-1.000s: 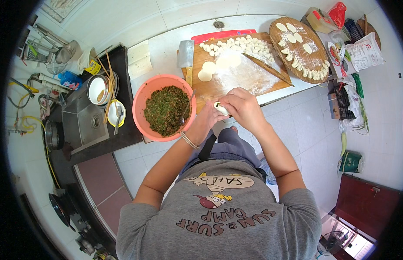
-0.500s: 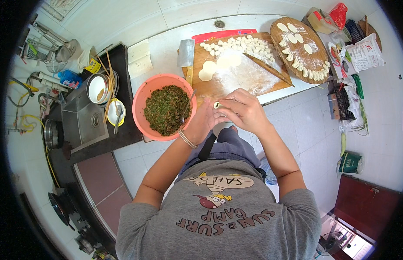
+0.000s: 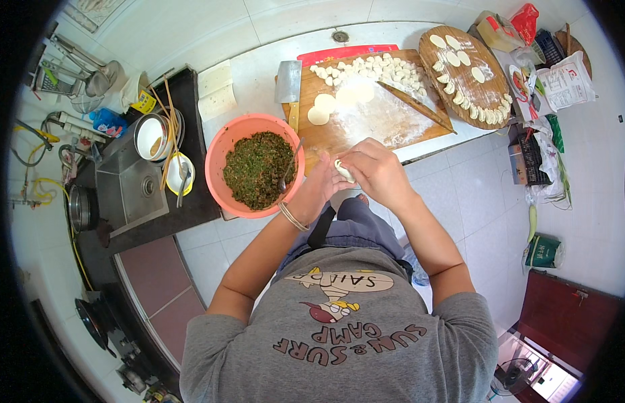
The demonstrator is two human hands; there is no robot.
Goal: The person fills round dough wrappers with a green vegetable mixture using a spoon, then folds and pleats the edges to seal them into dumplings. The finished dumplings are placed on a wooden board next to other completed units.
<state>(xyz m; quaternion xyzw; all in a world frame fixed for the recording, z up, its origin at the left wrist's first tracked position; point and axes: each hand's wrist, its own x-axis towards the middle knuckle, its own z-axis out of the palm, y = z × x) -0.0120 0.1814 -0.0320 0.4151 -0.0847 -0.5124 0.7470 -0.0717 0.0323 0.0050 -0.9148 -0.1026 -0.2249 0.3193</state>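
Between my hands, just in front of the counter, is a folded white dumpling (image 3: 344, 170). My left hand (image 3: 317, 184) cradles it against the palm and fingers. From the other side, my right hand (image 3: 374, 169) pinches its edge with thumb and fingertips. Close to the left hand stands a pink bowl (image 3: 214, 169) of chopped green filling (image 3: 259, 169) with a spoon (image 3: 283, 183) in it. Beyond the hands lies a floured wooden board (image 3: 319, 140) bearing flat round wrappers (image 3: 324, 103), many small dough pieces (image 3: 373, 68) and a tapered rolling pin (image 3: 414, 106).
A cleaver (image 3: 288, 84) rests at the board's left edge. To the right, a round wooden board (image 3: 470, 84) carries folded dumplings (image 3: 484, 115) and several wrappers. On the left are a sink (image 3: 128, 191), bowls and long chopsticks (image 3: 170, 134). A white bag (image 3: 568, 82) stands far right.
The dumpling now shows more of its length between my hands, its edge pressed together. My right hand's fingers have shifted slightly along it. The bowl and boards stay put.
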